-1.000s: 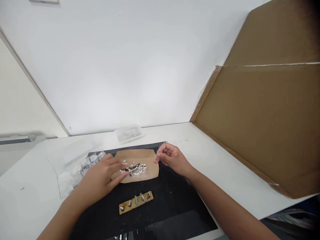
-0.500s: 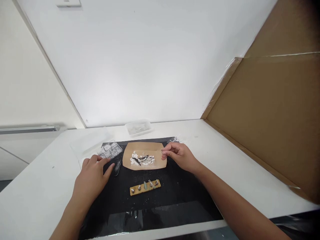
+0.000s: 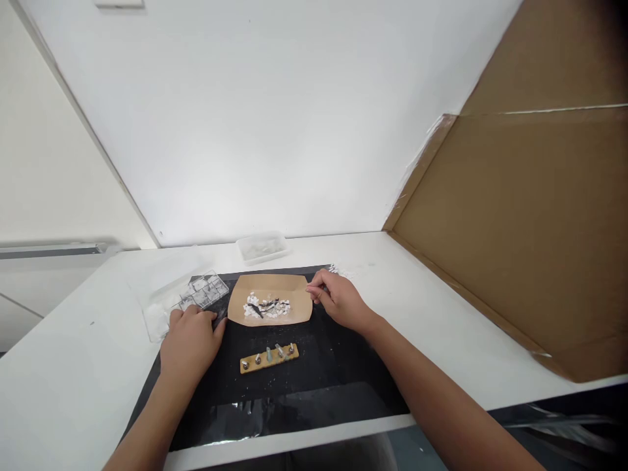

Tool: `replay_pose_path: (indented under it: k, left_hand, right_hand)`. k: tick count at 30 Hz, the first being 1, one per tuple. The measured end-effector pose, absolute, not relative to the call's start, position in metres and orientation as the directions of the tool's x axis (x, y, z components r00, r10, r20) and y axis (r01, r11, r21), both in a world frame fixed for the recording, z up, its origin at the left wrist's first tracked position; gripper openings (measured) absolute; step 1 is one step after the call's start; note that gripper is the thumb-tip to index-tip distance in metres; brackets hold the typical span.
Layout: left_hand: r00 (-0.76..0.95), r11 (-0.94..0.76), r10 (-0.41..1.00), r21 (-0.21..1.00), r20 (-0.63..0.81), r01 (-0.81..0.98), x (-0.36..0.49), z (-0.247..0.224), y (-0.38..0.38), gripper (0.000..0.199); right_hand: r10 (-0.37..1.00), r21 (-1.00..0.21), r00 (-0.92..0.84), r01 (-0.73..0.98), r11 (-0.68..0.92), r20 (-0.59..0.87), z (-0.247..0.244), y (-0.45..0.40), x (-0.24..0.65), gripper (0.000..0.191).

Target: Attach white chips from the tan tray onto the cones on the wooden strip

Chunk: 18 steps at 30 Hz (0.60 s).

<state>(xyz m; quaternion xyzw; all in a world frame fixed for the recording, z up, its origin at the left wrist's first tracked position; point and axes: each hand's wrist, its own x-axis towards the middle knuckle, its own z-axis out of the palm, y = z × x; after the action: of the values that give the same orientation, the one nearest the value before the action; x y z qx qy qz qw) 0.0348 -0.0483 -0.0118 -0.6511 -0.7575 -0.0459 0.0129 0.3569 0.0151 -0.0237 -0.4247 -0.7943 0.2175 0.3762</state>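
Note:
My left hand (image 3: 190, 340) rests at the near side of a clear compartment box (image 3: 203, 291), thumb apart from the fingers and nothing seen in its grasp. Its fingertips are partly hidden. At the right edge of a brown paper tray (image 3: 245, 286), my right hand (image 3: 341, 301) is closed in a pinch; whatever lies between the fingertips is too small to make out. White chips (image 3: 279, 307) and dark strips (image 3: 255, 309) lie in the tray. Nearer me sits a yellow-brown strip (image 3: 250, 366) bearing a row of small upright pieces, some silvery, one pale green.
A black mat (image 3: 314, 366) covers the middle of the white table (image 3: 53, 386). Behind the tray stands a translucent container (image 3: 262, 248). White bits (image 3: 338, 269) are scattered beyond my right hand. A cardboard panel (image 3: 515, 229) rises on the right, a white wall (image 3: 269, 131) behind.
The whole view has shifted a little. My left hand's thumb and fingers have come closer together beside the compartment box. My right hand stays pinched by the tray's right edge.

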Motion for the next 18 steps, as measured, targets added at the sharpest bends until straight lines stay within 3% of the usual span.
replay_pose_path:
  k: [5, 11, 18]
  left_hand:
    - [-0.220, 0.208, 0.972, 0.120, 0.088, 0.971, 0.033, -0.013, -0.049, 0.045]
    - [-0.265, 0.262, 0.964, 0.184, -0.007, 0.947, 0.023, -0.011, -0.046, 0.040]
    - [-0.309, 0.305, 0.951, 0.103, 0.017, 0.947, 0.021, 0.000, -0.057, 0.035]
  right_hand:
    - [0.840, -0.676, -0.337, 0.500, 0.542, 0.425, -0.026, 0.018, 0.359, 0.011]
    - [0.842, -0.688, -0.357, 0.488, 0.537, 0.404, -0.026, 0.016, 0.358, 0.013]
    - [0.849, -0.716, -0.379, 0.468, 0.519, 0.368, -0.026, 0.015, 0.357, 0.015]
